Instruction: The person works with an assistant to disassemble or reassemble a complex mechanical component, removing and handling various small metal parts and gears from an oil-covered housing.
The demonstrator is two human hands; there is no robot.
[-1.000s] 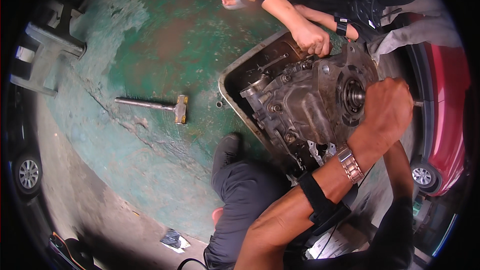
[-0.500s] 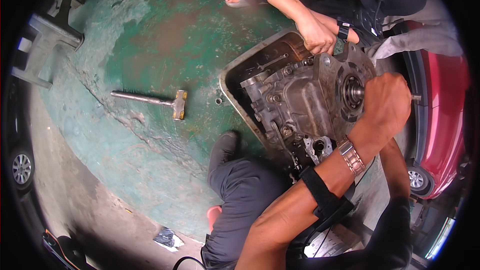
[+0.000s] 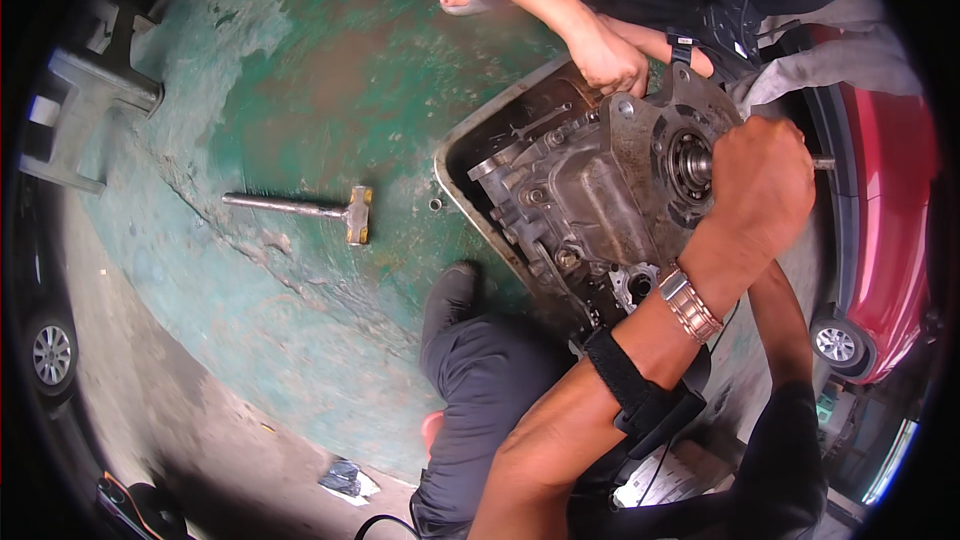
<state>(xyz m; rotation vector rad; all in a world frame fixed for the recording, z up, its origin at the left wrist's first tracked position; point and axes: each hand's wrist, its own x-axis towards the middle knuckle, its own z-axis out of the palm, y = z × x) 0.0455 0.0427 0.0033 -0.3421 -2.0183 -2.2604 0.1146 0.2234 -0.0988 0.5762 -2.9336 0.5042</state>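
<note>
A metal tray (image 3: 505, 105) lies on the green floor (image 3: 330, 110), one rounded corner toward nine o'clock, and the grimy gearbox (image 3: 595, 190) sits in it with its bearing (image 3: 688, 165) facing about three. A hammer (image 3: 300, 205) lies well apart from the gearbox at nine o'clock, handle toward nine. The shaft (image 3: 704, 164) sticks out of the bearing, its long axis running nine to three. The left hand (image 3: 762, 180) is curled in a fist around the shaft, with the gearbox just beside it at nine. The right hand is hidden behind the left arm (image 3: 565, 415); its state cannot be told. A co-worker's hand (image 3: 612, 62), fingers bent, is at the gearbox's twelve o'clock edge. A bar end (image 3: 824, 162) shows past the left hand at three; a small metal ring (image 3: 435, 205) lies between hammer and tray.
</note>
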